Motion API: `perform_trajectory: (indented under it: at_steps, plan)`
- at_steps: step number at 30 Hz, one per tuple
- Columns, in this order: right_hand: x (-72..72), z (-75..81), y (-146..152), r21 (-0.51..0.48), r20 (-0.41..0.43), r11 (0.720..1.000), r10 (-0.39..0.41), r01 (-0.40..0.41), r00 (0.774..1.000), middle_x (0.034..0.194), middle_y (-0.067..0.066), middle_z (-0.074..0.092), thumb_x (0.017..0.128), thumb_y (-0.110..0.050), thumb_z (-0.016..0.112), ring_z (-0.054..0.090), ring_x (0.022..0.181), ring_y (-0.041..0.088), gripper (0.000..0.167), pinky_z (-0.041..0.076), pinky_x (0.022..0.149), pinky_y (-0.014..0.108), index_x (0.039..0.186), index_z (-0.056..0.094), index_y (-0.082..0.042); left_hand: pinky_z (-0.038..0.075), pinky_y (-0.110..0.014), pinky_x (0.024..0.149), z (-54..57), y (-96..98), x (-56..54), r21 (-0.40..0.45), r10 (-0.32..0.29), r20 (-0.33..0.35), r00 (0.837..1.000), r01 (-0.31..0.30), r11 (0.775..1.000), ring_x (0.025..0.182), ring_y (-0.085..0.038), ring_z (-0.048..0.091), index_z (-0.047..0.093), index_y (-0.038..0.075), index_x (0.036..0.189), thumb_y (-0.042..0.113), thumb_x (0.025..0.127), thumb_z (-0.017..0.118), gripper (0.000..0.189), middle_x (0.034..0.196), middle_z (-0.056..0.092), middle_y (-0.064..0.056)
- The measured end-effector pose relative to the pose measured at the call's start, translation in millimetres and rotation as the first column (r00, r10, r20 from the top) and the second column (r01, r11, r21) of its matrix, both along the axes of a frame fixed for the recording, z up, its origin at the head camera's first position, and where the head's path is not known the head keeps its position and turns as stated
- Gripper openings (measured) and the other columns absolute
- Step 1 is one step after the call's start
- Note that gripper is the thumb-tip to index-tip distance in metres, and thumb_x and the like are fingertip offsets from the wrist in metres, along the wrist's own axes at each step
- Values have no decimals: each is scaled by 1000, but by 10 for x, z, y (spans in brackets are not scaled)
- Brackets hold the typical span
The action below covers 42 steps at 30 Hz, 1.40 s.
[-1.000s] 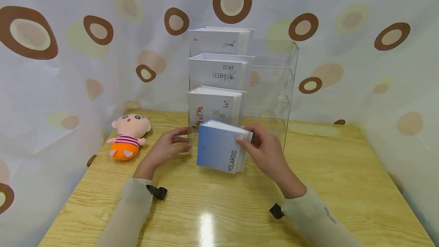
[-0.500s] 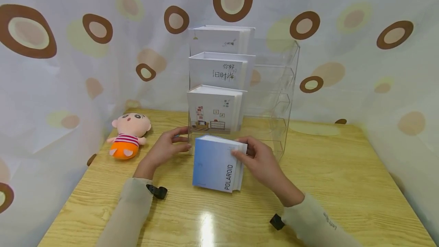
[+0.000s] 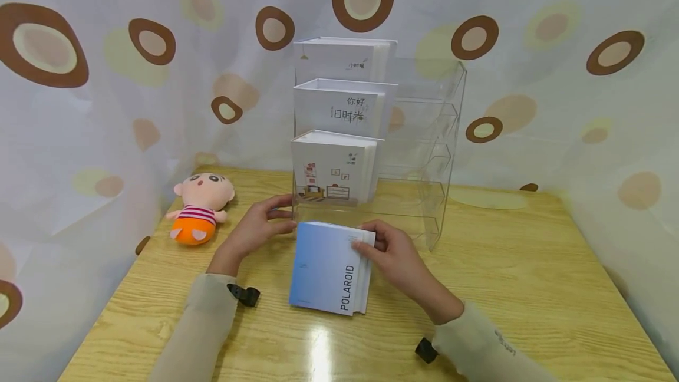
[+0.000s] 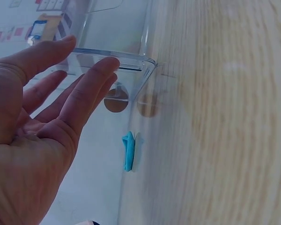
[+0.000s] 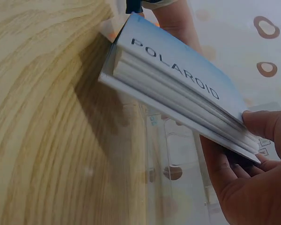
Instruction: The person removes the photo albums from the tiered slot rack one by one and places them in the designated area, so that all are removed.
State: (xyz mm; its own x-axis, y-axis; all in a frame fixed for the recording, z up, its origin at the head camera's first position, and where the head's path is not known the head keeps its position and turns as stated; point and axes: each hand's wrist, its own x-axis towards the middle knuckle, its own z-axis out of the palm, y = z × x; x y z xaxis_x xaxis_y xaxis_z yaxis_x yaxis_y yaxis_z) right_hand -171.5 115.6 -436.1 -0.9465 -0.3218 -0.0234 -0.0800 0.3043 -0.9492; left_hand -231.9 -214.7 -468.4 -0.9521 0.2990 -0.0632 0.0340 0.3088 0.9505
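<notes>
My right hand [image 3: 400, 261] pinches the right upper edge of a blue-and-white photo album [image 3: 323, 270] marked POLAROID, thumb on the front cover and fingers behind. In the right wrist view, the album's thick page edges [image 5: 178, 103] show, and its lower end is raised off the wood. Behind it stands a clear tiered rack [image 3: 437, 205]. My left hand [image 3: 254, 231] is at the rack's lower left side, fingers extended; the left wrist view shows fingertips [image 4: 107, 65] at the clear rim. Three white albums stand in the rack's left half: lower [image 3: 329, 173], middle [image 3: 336, 111] and top [image 3: 334, 58].
A plush doll [image 3: 198, 211] in orange shorts lies on the wooden table [image 3: 509, 287] left of the rack. In the left wrist view, a small turquoise item [image 4: 129, 151] lies past the rack. A dotted cloth [image 3: 551, 105] hangs behind the table.
My right hand has brought the POLAROID album down and toward me, slightly left, away from the rack's lowest tier. The lower white album's front is now uncovered. My left hand has stayed put.
</notes>
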Motion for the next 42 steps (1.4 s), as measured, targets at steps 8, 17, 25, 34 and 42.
perform_trajectory:
  at_steps: [8, 17, 25, 34, 42]
  plan:
    - [12, -22, -54, 14, 27, 1000, 27, -27, 999, 116, 17, 84, 104, -15, 81, 83, 96, 18, 33, 67, 80, 24, 132, 73, 1, 65, -48, 112, 4, -2, 1, -7, -5, 16, 1000, 5, 1000, 151, -46, 59, 45, 8, 171, 13, 106, 77, 72, 174, 49, -20]
    - [24, -48, -148, 130, 1, 991, -14, 14, 1000, 109, 12, 82, 95, -17, 89, 69, 87, 12, 31, 57, 74, 21, 121, 81, -2, 63, -50, 114, 1, -16, 1, -46, 12, 8, 1000, -12, 999, 151, -44, 60, 46, 10, 171, 17, 106, 79, 73, 174, 50, -18]
    - [8, -157, -244, 213, -17, 977, 15, -11, 1000, 119, 9, 82, 93, -20, 91, 65, 90, 12, 36, 56, 77, 24, 125, 84, -5, 64, -50, 113, 9, -15, 3, -58, 10, -10, 1000, -11, 998, 150, -44, 61, 47, 10, 170, 18, 106, 78, 72, 173, 51, -19]
    - [-27, -219, -347, 271, -51, 961, 75, -58, 996, 117, 8, 80, 95, -22, 90, 61, 89, 13, 35, 52, 75, 23, 125, 84, -6, 64, -50, 112, 1, -5, -3, -51, 16, -9, 1000, -17, 999, 150, -45, 60, 47, 9, 170, 15, 106, 77, 71, 173, 50, -19]
    - [-32, -273, -401, 298, -36, 953, 67, -54, 997, 121, 7, 80, 95, -24, 89, 61, 93, 14, 35, 52, 78, 25, 126, 85, -8, 64, -50, 113, 2, -2, 2, -46, 20, 0, 1000, -20, 999, 151, -45, 60, 48, 9, 170, 14, 106, 77, 70, 173, 50, -19]
